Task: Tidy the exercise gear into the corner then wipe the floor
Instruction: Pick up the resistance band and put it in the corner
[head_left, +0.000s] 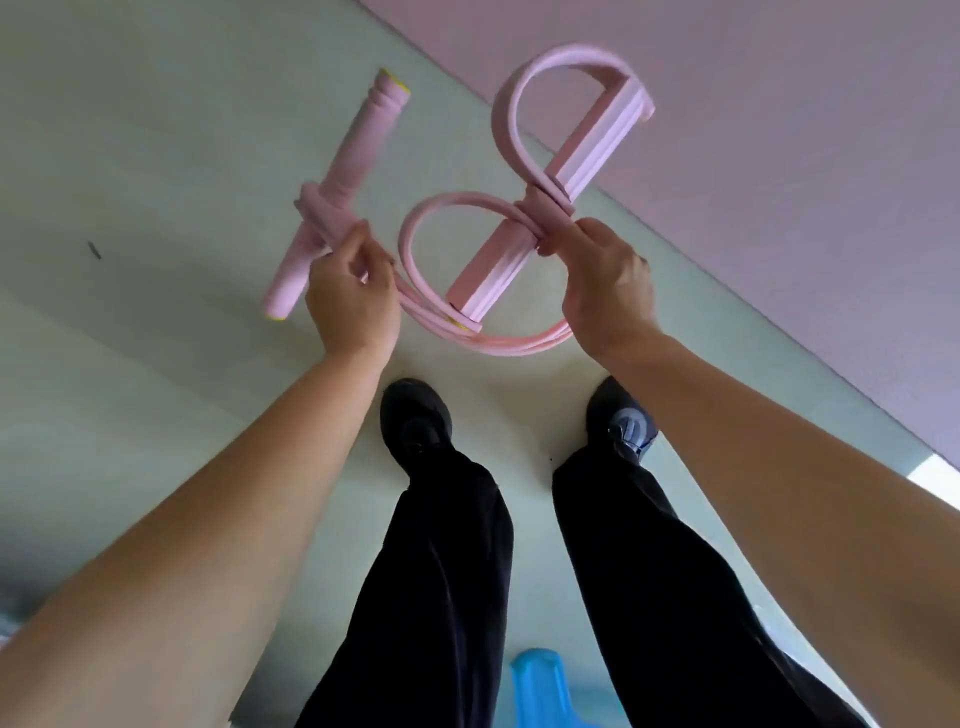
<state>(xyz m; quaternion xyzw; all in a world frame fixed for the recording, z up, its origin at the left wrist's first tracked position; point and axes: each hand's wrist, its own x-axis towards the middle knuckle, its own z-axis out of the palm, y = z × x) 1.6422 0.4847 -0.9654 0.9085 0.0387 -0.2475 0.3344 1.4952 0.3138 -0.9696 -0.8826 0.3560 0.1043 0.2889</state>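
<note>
Above the pale floor (130, 171), near the edge of a pink mat (753, 130), a pink pedal puller (519, 249) hung between both hands. The left hand (353, 296) was closed around the elastic cords just beside the round handle bar (337, 192), which pointed away at a slant. The right hand (602, 283) gripped the middle of the flat foot bar (550, 208), where its two foot loops (519, 104) met. Slack cords (498, 345) drooped in a curve between the hands. Below stood two dark shoes (415, 421) and black trousers (441, 597). A blue plastic object (540, 691) lay at the bottom edge.
</note>
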